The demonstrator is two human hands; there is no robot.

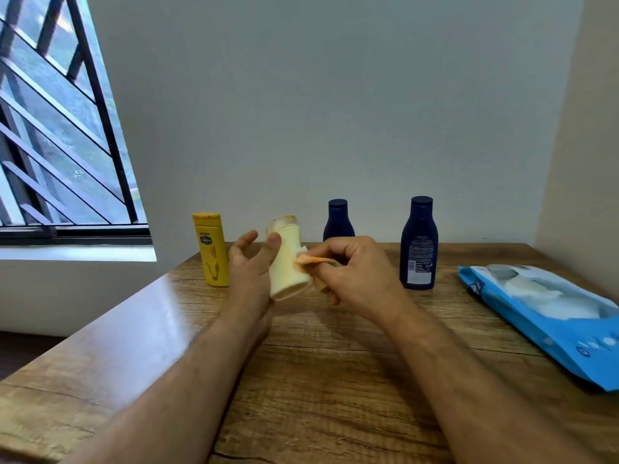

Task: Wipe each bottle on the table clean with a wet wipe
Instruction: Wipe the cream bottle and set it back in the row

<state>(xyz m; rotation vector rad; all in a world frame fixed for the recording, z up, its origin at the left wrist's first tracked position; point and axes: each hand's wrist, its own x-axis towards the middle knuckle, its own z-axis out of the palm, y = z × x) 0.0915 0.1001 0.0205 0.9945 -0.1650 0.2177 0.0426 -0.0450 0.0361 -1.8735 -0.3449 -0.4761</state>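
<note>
A pale cream bottle (288, 259) is lifted above the wooden table (335, 380), tilted with its base toward me. My left hand (249, 262) holds it from the left, thumb along its side, the other fingers spread. My right hand (351, 269) pinches a crumpled wet wipe (310, 261) against the bottle's right side. A yellow bottle (211, 249) stands upright to the left. Two dark blue bottles stand behind: a smaller one (338, 221) partly hidden by my right hand, a taller one (418, 244) to the right.
A blue pack of wet wipes (542, 316) lies at the table's right edge, its flap showing white wipes. A wall runs close behind the bottles and along the right. A barred window (60, 128) is at the left, beyond the table's left edge.
</note>
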